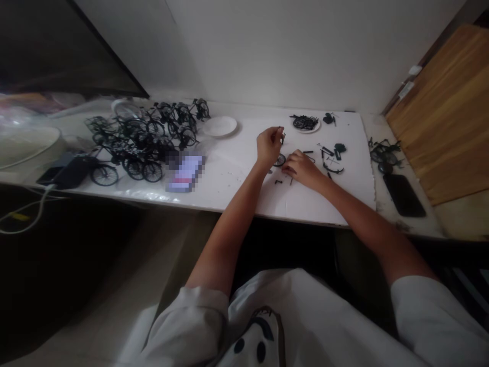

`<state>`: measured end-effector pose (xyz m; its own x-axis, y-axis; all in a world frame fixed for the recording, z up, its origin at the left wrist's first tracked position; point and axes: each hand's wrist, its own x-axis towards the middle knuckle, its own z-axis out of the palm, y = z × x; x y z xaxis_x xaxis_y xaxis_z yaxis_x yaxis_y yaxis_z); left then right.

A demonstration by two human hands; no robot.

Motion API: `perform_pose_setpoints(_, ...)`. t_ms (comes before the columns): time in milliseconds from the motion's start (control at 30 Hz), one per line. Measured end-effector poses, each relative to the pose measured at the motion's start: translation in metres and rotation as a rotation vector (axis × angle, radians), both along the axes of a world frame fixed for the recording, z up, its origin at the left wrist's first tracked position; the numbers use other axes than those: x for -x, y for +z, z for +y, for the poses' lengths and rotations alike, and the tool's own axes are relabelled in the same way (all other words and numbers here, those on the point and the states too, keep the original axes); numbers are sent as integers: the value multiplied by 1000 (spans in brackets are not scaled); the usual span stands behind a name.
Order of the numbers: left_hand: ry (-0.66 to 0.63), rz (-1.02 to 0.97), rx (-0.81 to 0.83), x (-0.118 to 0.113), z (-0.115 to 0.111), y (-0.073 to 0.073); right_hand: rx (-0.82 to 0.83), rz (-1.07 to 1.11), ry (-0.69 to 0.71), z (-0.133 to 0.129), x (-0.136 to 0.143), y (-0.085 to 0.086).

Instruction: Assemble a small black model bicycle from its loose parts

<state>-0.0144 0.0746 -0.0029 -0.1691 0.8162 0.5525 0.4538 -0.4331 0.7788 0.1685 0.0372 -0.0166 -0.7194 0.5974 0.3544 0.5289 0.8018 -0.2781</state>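
My left hand [269,145] is raised over the white board [252,130], its fingers pinched on a small dark model bicycle [280,160]. One spoked wheel of it shows below the fingers; the rest is mostly hidden. Just right of that wheel, my right hand [301,167] is low over the board with its fingers bent together. Whatever its fingertips hold, if anything, is hidden. A tiny black part [278,182] lies in front of the hands. Further right are several loose black parts, among them a curved mudguard-like piece [333,169] and a dark green piece [340,148].
Several model bicycles [153,137] crowd the left of the table, with a lit phone [187,172] beside them. A white plate [219,127] stands behind; a smaller dish [310,130] holds black parts. At right are a dark phone [404,195] and a wooden panel [446,112].
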Motion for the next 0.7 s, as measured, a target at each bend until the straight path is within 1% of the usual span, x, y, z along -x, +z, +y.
perform_pose_setpoints(133, -1, -10, 10, -2, 1, -2, 6, -14, -41, 2, 0, -2)
perform_pose_setpoints(267, -28, -53, 41, -5, -2, 2, -72, -110, -68, -2, 3, -2)
perform_pose_setpoints(400, -96, -164, 85, -5, -4, 6, -173, -170, -110, -8, 6, -3)
perform_pose_setpoints(533, -162, -284, 126, -5, -2, 4, -171, -176, -109, -6, 5, -3)
perform_pose_setpoints(600, -195, -312, 139, -6, -1, 1, -136, -130, -81, -2, 0, -1)
perform_pose_setpoints(700, -211, -313, 183, -9, 0, -2, -50, 103, -51, 6, -12, 3)
